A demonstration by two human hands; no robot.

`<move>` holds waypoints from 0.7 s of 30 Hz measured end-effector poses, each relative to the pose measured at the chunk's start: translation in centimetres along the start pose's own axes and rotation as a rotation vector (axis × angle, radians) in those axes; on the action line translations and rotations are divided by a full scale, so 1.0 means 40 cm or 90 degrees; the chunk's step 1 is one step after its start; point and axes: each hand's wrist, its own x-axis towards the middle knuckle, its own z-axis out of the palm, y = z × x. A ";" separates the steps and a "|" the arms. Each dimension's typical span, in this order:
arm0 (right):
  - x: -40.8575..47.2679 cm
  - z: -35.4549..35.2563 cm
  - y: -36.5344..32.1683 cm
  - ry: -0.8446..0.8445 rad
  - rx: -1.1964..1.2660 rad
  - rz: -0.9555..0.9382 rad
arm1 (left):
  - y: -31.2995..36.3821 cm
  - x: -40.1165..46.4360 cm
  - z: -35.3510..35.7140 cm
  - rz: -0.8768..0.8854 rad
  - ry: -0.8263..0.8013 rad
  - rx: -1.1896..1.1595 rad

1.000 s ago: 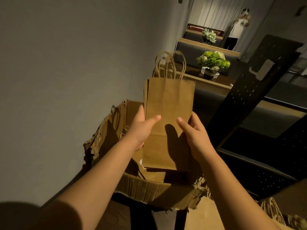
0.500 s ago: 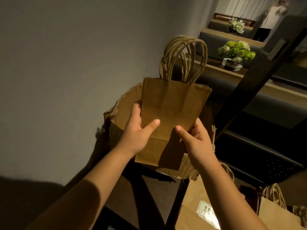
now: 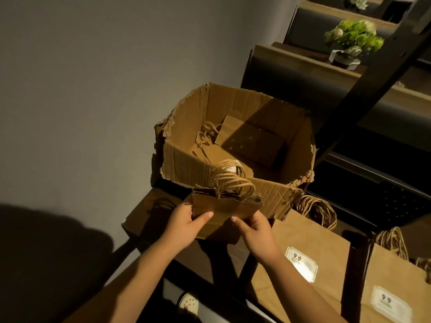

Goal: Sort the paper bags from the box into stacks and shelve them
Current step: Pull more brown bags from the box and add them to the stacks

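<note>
Two hands, left hand (image 3: 184,226), right hand (image 3: 255,231), gripping small paper bags (image 3: 225,206) between them

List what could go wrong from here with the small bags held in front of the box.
1. Both hands, left hand and right hand, pinch only the lower part of the small bags; a loose grip could let the bundle fan apart.
2. Their twine handles hang near the cardboard box, whose torn edge might snag them.
</note>
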 end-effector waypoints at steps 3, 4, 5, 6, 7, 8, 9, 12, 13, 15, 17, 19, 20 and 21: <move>0.002 0.007 0.020 0.003 -0.005 0.033 | -0.049 0.019 0.003 -0.039 0.003 0.025; 0.002 0.009 0.023 0.004 0.000 0.039 | -0.055 0.021 0.004 -0.050 0.001 0.030; 0.002 0.012 0.026 0.007 0.009 0.042 | -0.059 0.024 0.004 -0.061 -0.005 0.036; 0.001 0.016 0.028 0.013 0.018 0.046 | -0.057 0.023 0.005 -0.067 -0.015 0.044; 0.001 0.020 0.028 0.016 0.028 0.050 | -0.055 0.022 0.007 -0.071 -0.026 0.052; 0.001 0.024 0.029 0.019 0.032 0.054 | -0.052 0.021 0.009 -0.074 -0.034 0.059; 0.001 0.027 0.028 0.020 0.033 0.055 | -0.050 0.020 0.013 -0.074 -0.035 0.064; 0.002 0.034 0.028 0.029 0.044 0.058 | -0.041 0.018 0.019 -0.060 -0.025 0.085; 0.002 0.035 0.030 0.030 0.050 0.059 | -0.039 0.018 0.021 -0.058 -0.027 0.087; 0.001 0.038 0.033 0.033 0.046 0.066 | -0.034 0.018 0.021 -0.055 -0.031 0.096; 0.002 0.037 0.037 0.049 0.044 0.073 | -0.022 0.018 0.021 -0.045 -0.037 0.127; 0.003 0.029 0.028 0.066 0.062 0.075 | 0.001 0.018 0.020 -0.016 -0.044 0.161; 0.005 0.023 0.018 0.074 0.070 0.070 | 0.018 0.020 0.018 0.000 -0.046 0.168; 0.006 0.016 0.005 0.078 0.072 0.059 | 0.036 0.020 0.014 0.013 -0.045 0.171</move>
